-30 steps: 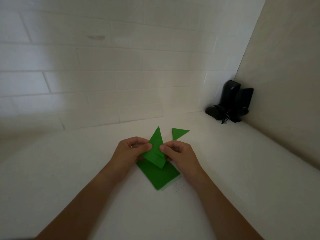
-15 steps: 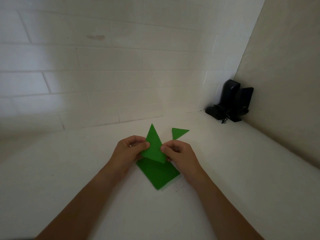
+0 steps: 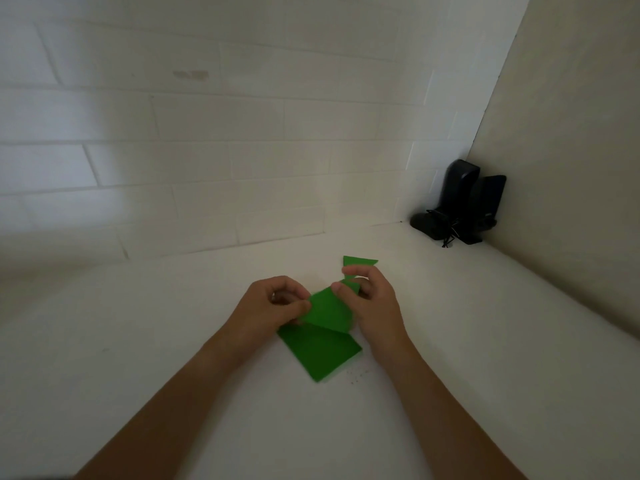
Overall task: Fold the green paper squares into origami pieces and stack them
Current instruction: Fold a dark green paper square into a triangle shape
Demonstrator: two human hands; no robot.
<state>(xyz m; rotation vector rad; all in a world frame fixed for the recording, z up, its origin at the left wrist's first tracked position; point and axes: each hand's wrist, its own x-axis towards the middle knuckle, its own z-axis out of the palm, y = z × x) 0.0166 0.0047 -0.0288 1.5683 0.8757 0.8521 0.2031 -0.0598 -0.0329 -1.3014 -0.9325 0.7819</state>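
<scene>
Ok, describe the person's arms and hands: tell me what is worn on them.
Both forearms are bare as far as the picture shows: no sleeves, no watch or bracelet, no gloves. The left hand shows a small glint on one finger that may be a ring, too blurred to be sure. The right hand shows nothing worn.

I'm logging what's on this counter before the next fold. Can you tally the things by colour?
Green: 3 (the folded piece held by the left hand and right hand, the flat paper stack, the small triangle)
Black: 2 (the speakers in the corner)
Total: 5
</scene>
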